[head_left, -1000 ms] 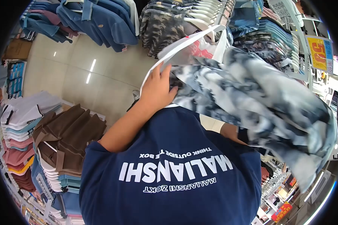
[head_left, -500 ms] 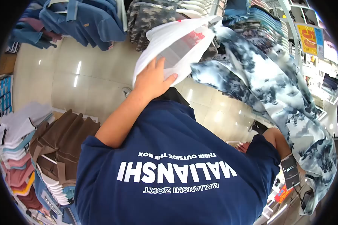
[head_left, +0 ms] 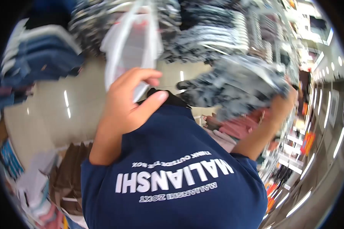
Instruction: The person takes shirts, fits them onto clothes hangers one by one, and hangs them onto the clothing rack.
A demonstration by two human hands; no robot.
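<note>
My left hand [head_left: 132, 101] is raised at the centre left, thumb and fingers apart, with nothing visible between them. Just beyond it a white plastic bag [head_left: 120, 53] with red print hangs. Its handles run up towards the top edge, and whether the bag touches my fingers I cannot tell. Out to the right, my right hand [head_left: 287, 96] grips one end of a patterned shirt [head_left: 233, 84] in grey, white and black. The shirt is bunched, blurred by motion, and stretches leftward from my fist, which it partly hides.
Racks of hanging clothes surround me: blue shirts [head_left: 46, 61] at upper left, patterned garments [head_left: 214, 36] ahead, pink garments [head_left: 242, 126] beneath the held shirt. Brown garments [head_left: 67, 179] hang at lower left. A tiled floor [head_left: 80, 103] lies between the racks.
My right hand has risen into view with the shirt, which is now bunched instead of spread long. My left hand has come off the bag's rim and nearer to me. The view has shifted.
</note>
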